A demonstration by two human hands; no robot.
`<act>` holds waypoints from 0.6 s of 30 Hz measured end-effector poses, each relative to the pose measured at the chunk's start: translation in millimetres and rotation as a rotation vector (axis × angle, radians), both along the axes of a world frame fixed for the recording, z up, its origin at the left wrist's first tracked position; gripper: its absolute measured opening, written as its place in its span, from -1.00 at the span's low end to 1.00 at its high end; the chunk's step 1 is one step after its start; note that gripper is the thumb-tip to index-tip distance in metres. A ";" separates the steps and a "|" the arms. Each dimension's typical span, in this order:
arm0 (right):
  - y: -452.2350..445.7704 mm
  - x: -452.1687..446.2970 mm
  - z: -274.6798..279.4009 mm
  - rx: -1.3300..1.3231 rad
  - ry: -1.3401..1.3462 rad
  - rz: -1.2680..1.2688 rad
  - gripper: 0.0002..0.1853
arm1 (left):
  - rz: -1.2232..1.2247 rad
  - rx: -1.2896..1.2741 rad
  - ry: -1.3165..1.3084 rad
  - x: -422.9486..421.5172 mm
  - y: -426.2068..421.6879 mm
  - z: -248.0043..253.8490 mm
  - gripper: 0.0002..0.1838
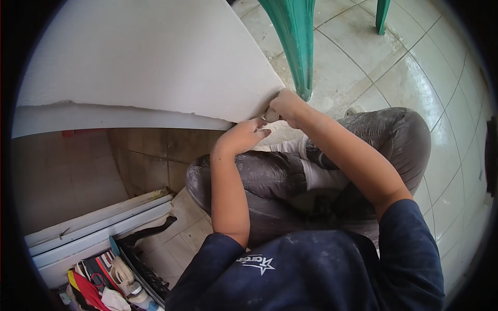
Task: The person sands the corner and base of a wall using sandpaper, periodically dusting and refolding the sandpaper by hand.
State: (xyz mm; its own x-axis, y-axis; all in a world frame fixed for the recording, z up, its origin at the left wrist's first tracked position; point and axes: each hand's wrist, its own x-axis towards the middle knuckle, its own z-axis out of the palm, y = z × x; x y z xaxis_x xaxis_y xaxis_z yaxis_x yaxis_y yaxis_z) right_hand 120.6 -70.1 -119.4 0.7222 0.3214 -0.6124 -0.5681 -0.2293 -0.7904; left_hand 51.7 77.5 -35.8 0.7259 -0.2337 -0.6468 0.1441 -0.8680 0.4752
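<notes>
A large white panel (155, 57) fills the upper left, with a rough, uneven strip along its lower edge. At the panel's right corner my right hand (287, 108) is closed around a small pale object (271, 115) that I cannot make out. My left hand (243, 136) is just to the left and below, under the panel's edge near the same corner. Its fingers are apart and point toward my right hand, and I see nothing held in it.
Green chair legs (298, 46) stand on the dusty tiled floor (358, 67) just beyond the corner. My crossed legs (254, 173) are below my arms. At the lower left are a white frame (104, 223) and a container of shoes and cloths (111, 280).
</notes>
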 end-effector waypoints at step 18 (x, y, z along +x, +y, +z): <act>3.2 -11.5 -14.2 -0.325 -0.292 0.118 -0.74 | -0.146 0.143 0.032 -0.4 -30.7 -20.5 -0.55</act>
State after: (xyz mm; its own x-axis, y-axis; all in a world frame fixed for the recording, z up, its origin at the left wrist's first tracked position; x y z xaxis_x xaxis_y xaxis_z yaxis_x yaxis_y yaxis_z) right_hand 109.1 -66.9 -133.6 0.8497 0.2360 -0.4714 -0.2875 -0.5420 -0.7896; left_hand 51.3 46.8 -56.3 0.6694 -0.2389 -0.7034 0.0252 -0.9390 0.3429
